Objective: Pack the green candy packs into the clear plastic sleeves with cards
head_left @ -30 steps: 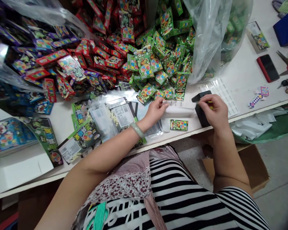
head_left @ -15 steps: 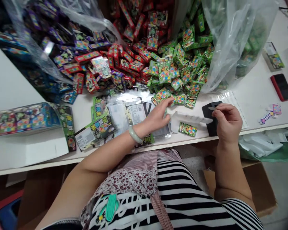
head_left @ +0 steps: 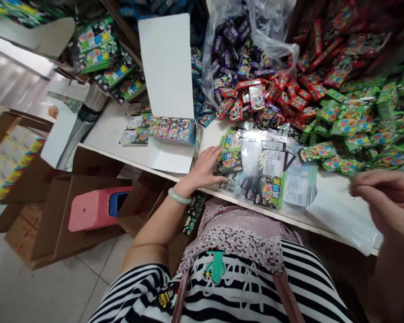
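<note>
My left hand [head_left: 206,169] is open, fingers stretched out and thumb apart, at the left edge of some black-and-green printed packs [head_left: 230,160]. Right of it, clear plastic sleeves with printed cards [head_left: 271,181] lie overlapping along the table's front edge. My right hand [head_left: 388,199], smeared by motion, is at the right edge of the view. Its thumb and fingers are drawn together in a pinch; what they hold, if anything, cannot be made out. Below and left of it lies a white, translucent flat bag or sheet [head_left: 345,222].
Heaps of small purple [head_left: 244,63], red [head_left: 303,92] and green candy boxes [head_left: 353,119] cover the back. An open white display box [head_left: 168,67] holds a row of small packs. Beneath the table, a pink stool [head_left: 94,208] stands among cardboard boxes [head_left: 72,215].
The view has swung left, bringing the open white box and pink stool into sight. My left hand has moved left over the packs. The white bag or sheet now lies left of my right hand.
</note>
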`<state>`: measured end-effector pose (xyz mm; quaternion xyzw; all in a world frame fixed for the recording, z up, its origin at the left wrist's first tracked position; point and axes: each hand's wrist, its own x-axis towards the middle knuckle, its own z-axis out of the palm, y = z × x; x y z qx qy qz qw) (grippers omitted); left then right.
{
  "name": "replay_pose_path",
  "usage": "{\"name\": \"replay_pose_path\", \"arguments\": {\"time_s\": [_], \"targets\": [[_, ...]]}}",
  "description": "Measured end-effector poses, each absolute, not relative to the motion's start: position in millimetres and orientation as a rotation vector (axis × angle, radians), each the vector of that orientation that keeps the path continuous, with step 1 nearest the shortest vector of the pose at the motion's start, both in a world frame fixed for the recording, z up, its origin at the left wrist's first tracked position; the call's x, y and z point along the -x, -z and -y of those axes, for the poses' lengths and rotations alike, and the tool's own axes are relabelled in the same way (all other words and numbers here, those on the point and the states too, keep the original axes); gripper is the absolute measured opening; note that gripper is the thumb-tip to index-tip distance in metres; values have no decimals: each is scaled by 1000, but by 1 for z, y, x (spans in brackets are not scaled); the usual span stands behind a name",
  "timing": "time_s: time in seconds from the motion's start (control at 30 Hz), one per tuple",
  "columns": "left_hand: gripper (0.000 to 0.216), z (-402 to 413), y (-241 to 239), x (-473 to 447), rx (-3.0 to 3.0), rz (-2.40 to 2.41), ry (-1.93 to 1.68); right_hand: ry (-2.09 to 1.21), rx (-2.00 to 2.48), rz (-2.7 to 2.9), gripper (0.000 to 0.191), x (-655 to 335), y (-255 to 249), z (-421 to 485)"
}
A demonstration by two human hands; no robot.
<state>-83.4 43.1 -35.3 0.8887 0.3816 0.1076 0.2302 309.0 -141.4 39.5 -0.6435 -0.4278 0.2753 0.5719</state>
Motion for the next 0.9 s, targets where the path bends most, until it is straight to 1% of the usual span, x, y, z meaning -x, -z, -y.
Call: {"name": "replay_pose_path", "arguments": {"time_s": [0.07,0.13,0.3,0.4,0.5,0.6,0.77,0.9], "targets": [[112,-38,45,71,-2425,-1047,-210,-840,1438,1148,14,-275,-50,114],[111,-38,48,61,-2393,-1045,-165,-957,1349,1244,18,-251,-50,92],[110,-49,46,64,-2355,-1020,-190,-958,1296,1241,14,-234,-29,75],[103,-52,45,71,-2374,-1025,-184,-972,1319,1170,25,-230,-18,82],[95,-49,38,77,-2421,-973,-379,-998,1291,1146,33,-221,-11,87],[94,-42,25,80,-2432,-872,-665,-1001,1241,1128,38,-208,-4,88],[101,-25,14,68,-2422,-730,-967,-1013,1106,1181,61,-184,-2,83],[103,-16,22,49,-2397,-706,-1081,-1033,976,1273,67,-172,-15,85]]}}
